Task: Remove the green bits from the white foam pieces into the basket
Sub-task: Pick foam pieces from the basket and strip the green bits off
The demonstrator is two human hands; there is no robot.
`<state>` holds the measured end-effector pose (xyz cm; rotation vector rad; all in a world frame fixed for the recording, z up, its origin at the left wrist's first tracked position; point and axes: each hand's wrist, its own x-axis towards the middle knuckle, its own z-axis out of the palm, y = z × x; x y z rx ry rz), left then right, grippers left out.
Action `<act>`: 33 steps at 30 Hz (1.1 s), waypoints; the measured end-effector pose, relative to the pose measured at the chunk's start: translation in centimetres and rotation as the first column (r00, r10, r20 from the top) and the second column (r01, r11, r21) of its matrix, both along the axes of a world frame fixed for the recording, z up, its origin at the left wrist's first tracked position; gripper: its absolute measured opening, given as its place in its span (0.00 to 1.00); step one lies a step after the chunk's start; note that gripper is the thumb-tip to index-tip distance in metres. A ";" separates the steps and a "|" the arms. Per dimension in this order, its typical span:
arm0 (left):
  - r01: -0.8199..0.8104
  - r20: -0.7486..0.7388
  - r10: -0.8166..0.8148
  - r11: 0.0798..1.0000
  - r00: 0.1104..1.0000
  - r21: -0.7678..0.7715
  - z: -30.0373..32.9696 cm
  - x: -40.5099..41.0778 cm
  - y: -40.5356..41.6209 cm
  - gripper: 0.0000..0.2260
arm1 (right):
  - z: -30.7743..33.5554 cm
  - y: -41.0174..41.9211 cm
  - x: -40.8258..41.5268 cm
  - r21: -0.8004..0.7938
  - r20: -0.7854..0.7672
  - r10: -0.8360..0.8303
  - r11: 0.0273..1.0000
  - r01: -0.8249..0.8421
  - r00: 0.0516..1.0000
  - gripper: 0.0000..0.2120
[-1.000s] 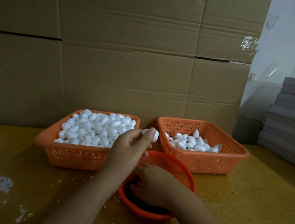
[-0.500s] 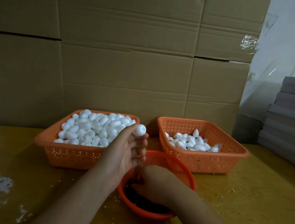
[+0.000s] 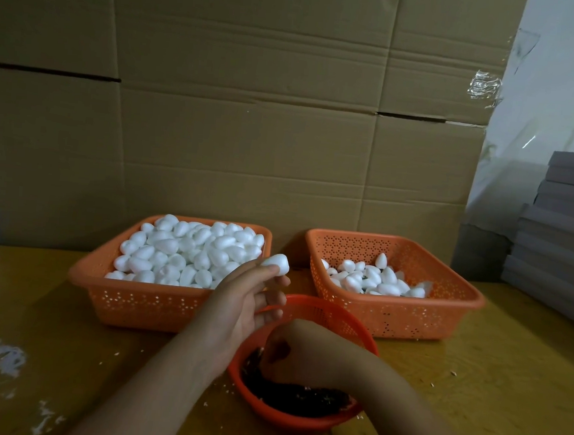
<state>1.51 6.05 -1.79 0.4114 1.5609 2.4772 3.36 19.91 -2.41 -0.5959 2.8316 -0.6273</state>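
Head view: a white foam piece (image 3: 277, 262) is pinched in the left hand (image 3: 244, 303) above the round basket (image 3: 336, 319) on the worktop (image 3: 471, 386) — the right hand (image 3: 297, 352) is curled inside it, its grip's contents indiscernible.

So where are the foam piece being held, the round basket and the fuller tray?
foam piece (image 3: 277, 262): head view, its white middle, above the fingertips.
round basket (image 3: 326, 312): head view, far mesh wall.
fuller tray (image 3: 141, 303): head view, front wall.
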 end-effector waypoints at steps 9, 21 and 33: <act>-0.014 -0.023 0.013 0.999 1.000 -0.033 -0.4 -0.2 0.3 0.18 | 0.5 0.2 0.0 -0.038 0.024 0.067 0.997 -0.066 0.998 0.09; -0.046 -0.028 0.045 0.998 0.999 -0.036 -0.5 -0.3 0.4 0.11 | 2.8 2.9 -1.2 -0.625 -0.205 -0.476 0.736 0.260 0.855 0.12; -0.049 -0.015 0.049 0.998 0.999 -0.032 -0.6 -0.2 0.4 0.21 | 2.7 1.5 -0.6 -0.874 -0.149 -0.505 0.470 0.125 0.850 0.05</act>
